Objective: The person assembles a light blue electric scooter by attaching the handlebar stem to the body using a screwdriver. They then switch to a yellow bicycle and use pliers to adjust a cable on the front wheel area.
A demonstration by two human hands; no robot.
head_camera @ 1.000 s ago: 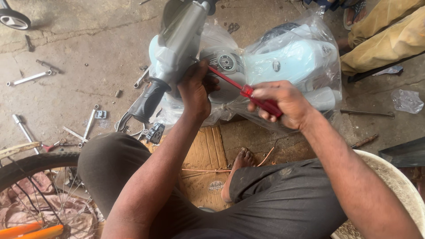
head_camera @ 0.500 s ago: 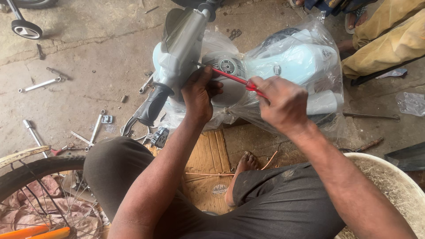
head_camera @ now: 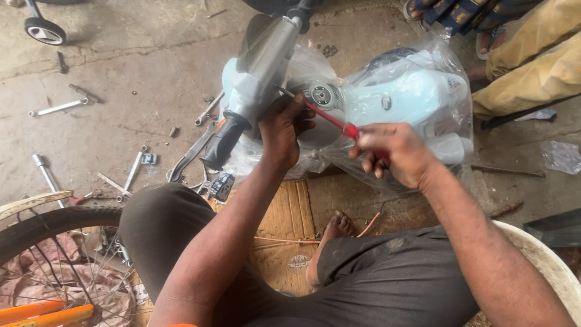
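A pale blue toy scooter body (head_camera: 411, 97) wrapped in clear plastic lies on the concrete floor in front of me. Its grey handlebar column (head_camera: 266, 57) with a black grip (head_camera: 219, 145) slants toward my knee. My left hand (head_camera: 281, 130) presses against the column's underside, fingers curled near the wheel hub (head_camera: 321, 95). My right hand (head_camera: 396, 154) is shut on the red handle of a screwdriver (head_camera: 330, 118), whose shaft points up-left to the column beside my left thumb.
Wrenches (head_camera: 57, 108) and sockets (head_camera: 140, 163) lie scattered on the floor to the left. A bicycle wheel (head_camera: 54, 242) stands at lower left, a small caster wheel (head_camera: 43, 30) top left. Another person's legs in tan trousers (head_camera: 532, 66) sit top right. Cardboard (head_camera: 284, 236) lies under my bare foot.
My right hand with the screwdriver has shifted slightly down and back, the shaft staying aimed at the column. My left hand keeps its place on the column. The view has drifted a little.
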